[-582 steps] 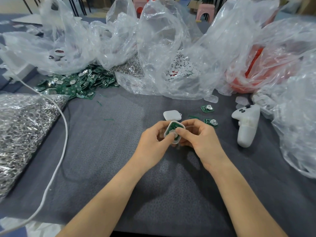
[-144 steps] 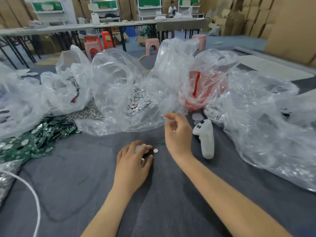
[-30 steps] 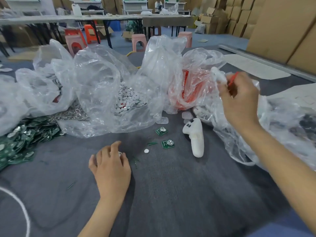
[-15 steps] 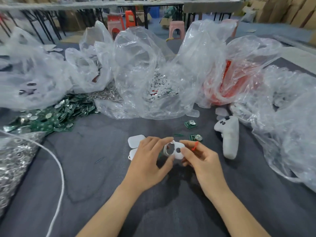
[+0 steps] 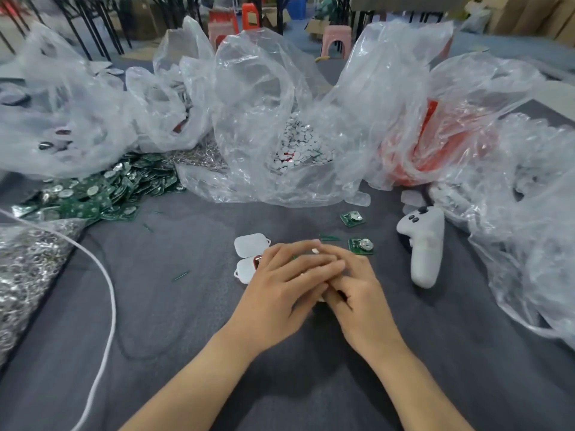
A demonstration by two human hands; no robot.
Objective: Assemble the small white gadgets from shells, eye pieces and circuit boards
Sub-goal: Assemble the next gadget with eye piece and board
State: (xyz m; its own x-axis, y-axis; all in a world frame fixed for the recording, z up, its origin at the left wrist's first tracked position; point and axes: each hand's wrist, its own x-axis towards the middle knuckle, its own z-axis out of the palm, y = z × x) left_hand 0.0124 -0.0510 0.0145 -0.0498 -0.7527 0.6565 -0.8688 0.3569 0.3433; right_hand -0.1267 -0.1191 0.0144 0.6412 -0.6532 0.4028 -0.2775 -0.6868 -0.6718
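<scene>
Fingers (image 5: 306, 263) of my left hand (image 5: 280, 290) press flat over my right hand (image 5: 362, 295), whose grip I cannot tell; probably seating parts, then a circuit board (image 5: 361, 246) is needed.

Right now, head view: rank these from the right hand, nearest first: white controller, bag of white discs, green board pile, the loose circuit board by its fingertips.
1. Loose circuit board, just beyond the fingertips of the right hand.
2. White controller, off to the right.
3. Bag of white discs, ahead at the back.
4. Green board pile, far left.
</scene>
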